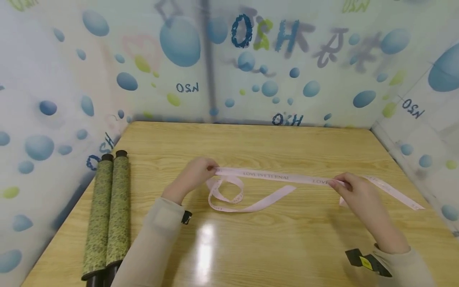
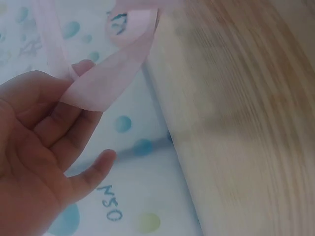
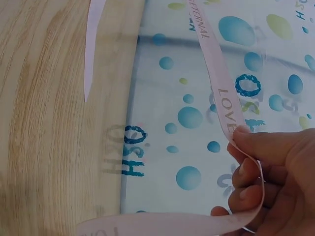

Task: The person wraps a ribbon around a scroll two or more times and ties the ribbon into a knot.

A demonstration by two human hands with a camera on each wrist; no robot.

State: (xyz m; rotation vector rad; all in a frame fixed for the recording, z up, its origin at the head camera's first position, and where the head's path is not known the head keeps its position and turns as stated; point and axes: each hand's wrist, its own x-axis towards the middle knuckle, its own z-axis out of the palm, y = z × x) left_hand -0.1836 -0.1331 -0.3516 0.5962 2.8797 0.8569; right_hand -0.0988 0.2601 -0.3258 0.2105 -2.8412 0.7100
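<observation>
while 2 hands (image 1: 193,177) (image 1: 363,201) pinch, smooth ribbon (image 1: 265,176) runs straight.

"LOVE IS ETERNAL" and another "LOVE" are printed along the flat pale-pink ribbon (image 1: 267,176); blue "O" and "H" are borne by the white, bubble-patterned wall covering (image 1: 229,85).

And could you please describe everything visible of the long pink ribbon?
The long, flat pink ribbon looks like satin, printed LOVE IS ETERNAL. One stretch runs nearly straight between the left hand and right hand, which pinch it. One end loops loosely over the yellowish wood-grain table; the other trails rightward.
</observation>
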